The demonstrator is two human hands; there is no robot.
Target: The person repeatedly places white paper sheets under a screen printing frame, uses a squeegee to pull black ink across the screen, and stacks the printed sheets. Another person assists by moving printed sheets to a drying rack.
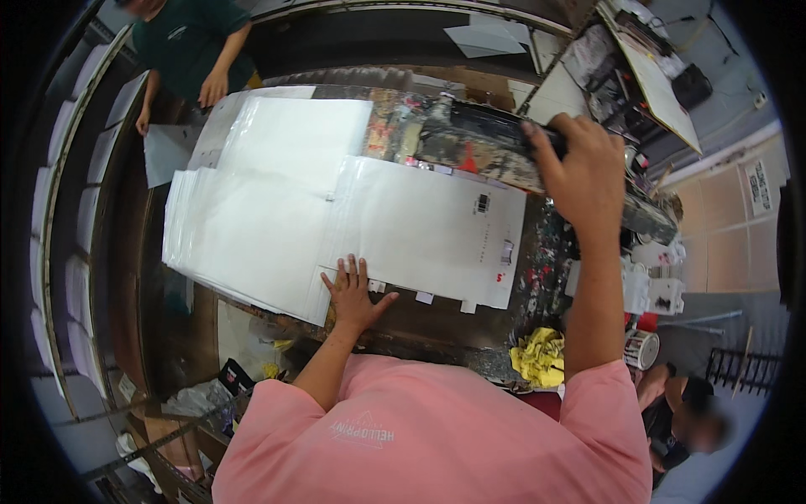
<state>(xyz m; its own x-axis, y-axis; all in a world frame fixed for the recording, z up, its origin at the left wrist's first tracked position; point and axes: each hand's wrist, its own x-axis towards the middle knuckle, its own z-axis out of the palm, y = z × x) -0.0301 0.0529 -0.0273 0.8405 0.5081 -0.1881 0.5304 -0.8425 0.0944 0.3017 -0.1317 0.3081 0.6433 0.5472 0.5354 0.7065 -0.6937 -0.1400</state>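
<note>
A white bag-like sheet (428,227) lies on the paint-stained work table (546,294), with a small barcode and a red mark near its right end. My left hand (353,298) rests flat on its near left edge, fingers spread. To the left, a thick stack of similar glossy white sheets (252,202) overlaps it. My right hand (583,168) is closed round the right end of a dark, ink-stained frame (478,143), which looks raised beyond the sheet. Its grip is partly hidden behind the fingers.
Crumpled yellow paper (539,357) sits at the table's near right corner. Beyond the far left, a person (193,50) holds a pale sheet (172,151). Racks of white sheets (80,218) stand at left. Another person (684,420) is low at right, near a white tub (641,349).
</note>
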